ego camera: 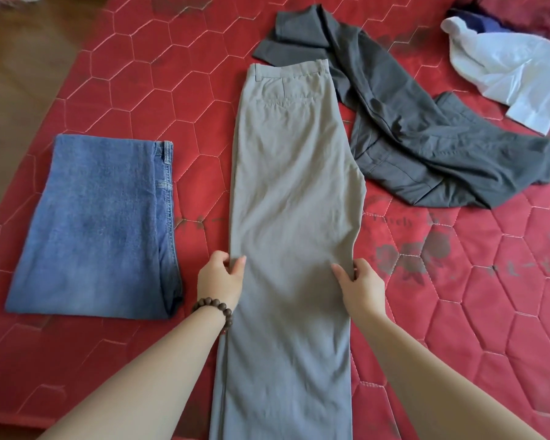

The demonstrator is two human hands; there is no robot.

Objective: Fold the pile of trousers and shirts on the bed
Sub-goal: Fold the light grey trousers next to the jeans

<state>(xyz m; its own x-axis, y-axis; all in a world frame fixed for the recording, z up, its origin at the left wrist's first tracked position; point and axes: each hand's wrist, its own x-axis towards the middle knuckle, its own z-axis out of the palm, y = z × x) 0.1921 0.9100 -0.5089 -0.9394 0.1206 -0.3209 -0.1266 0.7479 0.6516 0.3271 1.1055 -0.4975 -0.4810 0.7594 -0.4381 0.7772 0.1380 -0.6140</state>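
Light grey trousers (pixel 294 192) lie flat along the middle of the red quilted bed (pixel 477 300), legs stacked, waistband at the far end. My left hand (pixel 219 279) pinches their left edge about midway along the legs. My right hand (pixel 359 285) pinches the right edge at the same height. Folded blue jeans (pixel 99 227) lie to the left. Crumpled dark grey trousers (pixel 404 122) sprawl to the right of the waistband. A white shirt (pixel 515 77) lies rumpled at the far right.
A dark blue and maroon heap of clothes (pixel 496 17) sits behind the white shirt at the far right corner. The bed's left edge meets a brown wooden floor (pixel 19 65). A beaded bracelet (pixel 216 308) circles my left wrist.
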